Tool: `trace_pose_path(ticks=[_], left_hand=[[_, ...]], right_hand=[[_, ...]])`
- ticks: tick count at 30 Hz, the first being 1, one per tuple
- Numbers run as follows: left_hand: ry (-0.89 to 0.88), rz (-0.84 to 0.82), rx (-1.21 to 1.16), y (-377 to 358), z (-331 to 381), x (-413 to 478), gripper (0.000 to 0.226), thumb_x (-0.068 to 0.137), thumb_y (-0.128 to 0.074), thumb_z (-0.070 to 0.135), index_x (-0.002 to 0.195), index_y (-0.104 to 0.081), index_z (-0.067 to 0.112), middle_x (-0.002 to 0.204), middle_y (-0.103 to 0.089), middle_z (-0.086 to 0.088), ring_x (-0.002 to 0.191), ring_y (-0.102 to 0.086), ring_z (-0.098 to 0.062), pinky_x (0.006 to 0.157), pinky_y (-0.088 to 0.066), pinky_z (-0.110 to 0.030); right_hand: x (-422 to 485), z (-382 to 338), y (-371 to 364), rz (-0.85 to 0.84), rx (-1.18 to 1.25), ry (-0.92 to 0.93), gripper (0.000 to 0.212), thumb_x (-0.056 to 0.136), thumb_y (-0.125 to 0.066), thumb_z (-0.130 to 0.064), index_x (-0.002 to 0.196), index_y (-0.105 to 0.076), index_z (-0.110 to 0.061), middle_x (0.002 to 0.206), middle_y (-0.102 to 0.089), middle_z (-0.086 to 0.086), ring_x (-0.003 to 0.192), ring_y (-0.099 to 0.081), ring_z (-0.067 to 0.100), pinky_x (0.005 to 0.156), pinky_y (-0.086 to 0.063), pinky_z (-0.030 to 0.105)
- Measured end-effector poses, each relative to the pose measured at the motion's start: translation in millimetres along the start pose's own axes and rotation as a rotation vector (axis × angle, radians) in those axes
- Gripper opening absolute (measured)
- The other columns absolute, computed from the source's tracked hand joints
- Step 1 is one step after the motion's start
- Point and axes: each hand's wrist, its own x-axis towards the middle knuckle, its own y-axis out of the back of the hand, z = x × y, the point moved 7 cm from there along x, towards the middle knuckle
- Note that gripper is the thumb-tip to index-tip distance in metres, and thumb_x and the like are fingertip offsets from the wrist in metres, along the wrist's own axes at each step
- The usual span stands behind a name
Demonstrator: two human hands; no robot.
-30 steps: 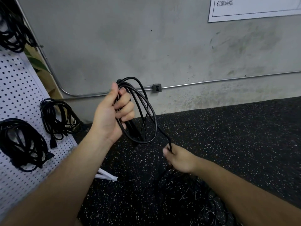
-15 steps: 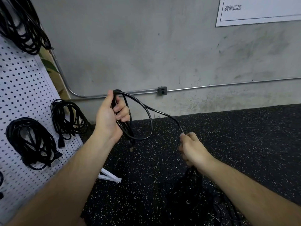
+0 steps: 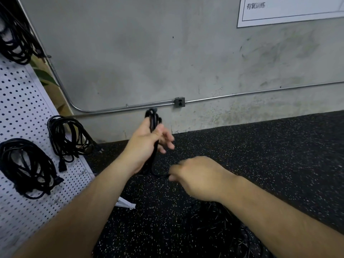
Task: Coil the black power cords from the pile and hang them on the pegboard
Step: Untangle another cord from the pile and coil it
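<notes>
1. The left hand (image 3: 149,144) is gripping the coiled black cord (image 3: 153,118) above the floor, near the wall.
2. The coil's long axis is standing almost upright, with its looped end pointing up.
3. The right hand (image 3: 201,177) is pinching the cord's tail, which is running sideways from the coil's bottom.

Two bare forearms reach in from the near edge. The left hand (image 3: 147,144), raised and farther off, grips a bundled black power cord (image 3: 153,119), thumb up, outer fingers loosely spread rightward. The right hand (image 3: 199,177), lower and nearer, back upward and slightly blurred, pinches the cord's trailing end at its fingertips.
</notes>
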Motion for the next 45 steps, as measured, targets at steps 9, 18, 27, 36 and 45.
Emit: trace_pose_path(ticks=[9,18,27,36,45], left_hand=[[0.19,-0.136,0.207,-29.0,-20.0,-10.7,0.013,0.107,-0.049,0.022,0.099,-0.055,0.014,0.058,-0.048,0.0,0.04,-0.038,-0.012,0.041,-0.029,-0.025],[0.282,-0.174,-0.416,-26.4,0.8,-10.9,0.017,0.096,-0.05,0.02,0.083,-0.051,0.009,0.049,-0.025,0.004,0.032,-0.019,-0.003,0.04,-0.009,-0.014],[0.187,0.002,-0.644,-3.2,14.5,-6.2,0.021,0.101,-0.047,0.023,0.083,-0.053,0.013,0.046,-0.026,0.01,0.033,-0.019,-0.001,0.035,-0.011,-0.016],[0.119,0.069,-0.743,10.8,22.3,-1.9,0.027,0.105,-0.043,0.028,0.083,-0.054,0.016,0.045,-0.028,0.011,0.032,-0.022,0.001,0.032,-0.018,-0.013],[0.18,0.014,-0.58,11.1,-2.9,1.0,0.021,0.103,-0.043,0.02,0.085,-0.051,0.012,0.053,-0.027,0.005,0.038,-0.021,-0.006,0.04,-0.014,-0.02]], right_hand=[[-5.1,20.2,31.4,0.403,0.326,-0.205,0.037,0.098,-0.054,-0.054,0.106,-0.065,-0.019,0.097,-0.072,0.001,0.086,-0.067,0.023,0.072,-0.052,0.036],[-18.2,63.9,23.7,0.55,0.885,-0.339,0.027,0.096,-0.061,-0.047,0.086,-0.054,-0.023,0.066,-0.059,-0.009,0.057,-0.055,0.006,0.06,-0.05,0.027],[-18.8,45.5,-20.9,0.342,0.777,-0.208,0.029,0.107,-0.038,-0.041,0.087,-0.052,-0.026,0.078,-0.066,-0.001,0.071,-0.063,0.012,0.07,-0.052,0.036],[-19.9,68.9,-71.0,-0.039,0.069,-0.348,0.036,0.109,-0.032,-0.044,0.132,-0.046,-0.019,0.091,-0.069,0.001,0.084,-0.065,0.024,0.075,-0.039,0.031],[-26.3,75.3,0.0,0.298,1.014,-0.433,0.034,0.109,-0.031,-0.041,0.096,-0.056,-0.022,0.095,-0.057,-0.012,0.094,-0.056,0.011,0.093,-0.044,0.036]])
